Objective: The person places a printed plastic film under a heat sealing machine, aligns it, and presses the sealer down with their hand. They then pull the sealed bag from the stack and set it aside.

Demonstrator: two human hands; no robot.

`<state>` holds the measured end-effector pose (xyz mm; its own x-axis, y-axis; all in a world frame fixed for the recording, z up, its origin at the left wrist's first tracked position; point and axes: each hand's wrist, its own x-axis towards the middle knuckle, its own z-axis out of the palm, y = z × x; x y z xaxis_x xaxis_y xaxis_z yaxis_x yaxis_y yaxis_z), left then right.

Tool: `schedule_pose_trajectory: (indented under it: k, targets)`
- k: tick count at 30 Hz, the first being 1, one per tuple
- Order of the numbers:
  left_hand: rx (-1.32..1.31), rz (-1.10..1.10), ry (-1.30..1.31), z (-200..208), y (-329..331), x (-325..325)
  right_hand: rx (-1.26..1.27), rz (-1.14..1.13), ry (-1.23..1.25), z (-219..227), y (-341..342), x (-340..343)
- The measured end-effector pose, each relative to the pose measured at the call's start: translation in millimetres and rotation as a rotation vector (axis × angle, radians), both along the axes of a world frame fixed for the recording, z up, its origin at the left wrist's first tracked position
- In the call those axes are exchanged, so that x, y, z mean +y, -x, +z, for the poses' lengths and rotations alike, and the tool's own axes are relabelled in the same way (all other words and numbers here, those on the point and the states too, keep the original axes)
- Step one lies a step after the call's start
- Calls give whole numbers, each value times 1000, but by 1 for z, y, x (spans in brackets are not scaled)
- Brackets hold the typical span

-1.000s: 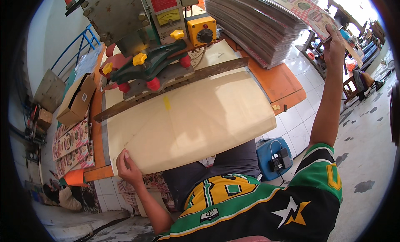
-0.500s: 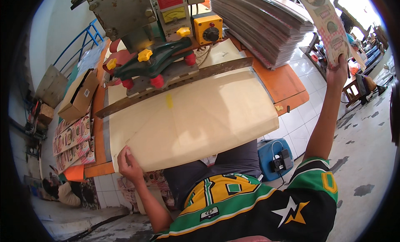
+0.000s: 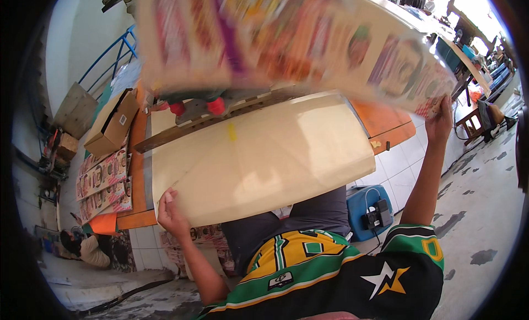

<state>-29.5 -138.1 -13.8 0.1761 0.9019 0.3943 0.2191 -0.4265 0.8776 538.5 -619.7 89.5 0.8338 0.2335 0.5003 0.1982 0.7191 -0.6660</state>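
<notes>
Aloft above the worktop [image 3: 380, 119], reaching past its right edge, the printed sheet [image 3: 319, 50] has its lower-right corner pinched by the right hand [image 3: 440, 121], fingers nearly together. Left hand [image 3: 173, 214] fingers curl at the cream cover's [image 3: 270, 160] near-left corner, grip unclear; slow, steady handling should limit flapping.

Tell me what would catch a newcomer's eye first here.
A large, motion-blurred printed sheet fills the top of the view, its right end held by the right hand. Below it, a broad cream sheet spreads across the middle, the left hand at its near left corner.
</notes>
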Motion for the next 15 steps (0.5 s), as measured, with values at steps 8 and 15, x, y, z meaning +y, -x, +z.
schedule_pose_trajectory:
  k: [8, 15]
  targets:
    - [-711, -200, 363, 6, 27, 38, 2, 253, 359, -19, 49, 74]
    - [-510, -675, 318, 44, 29, 81, 147, 446, 404, -24, 93, 156]
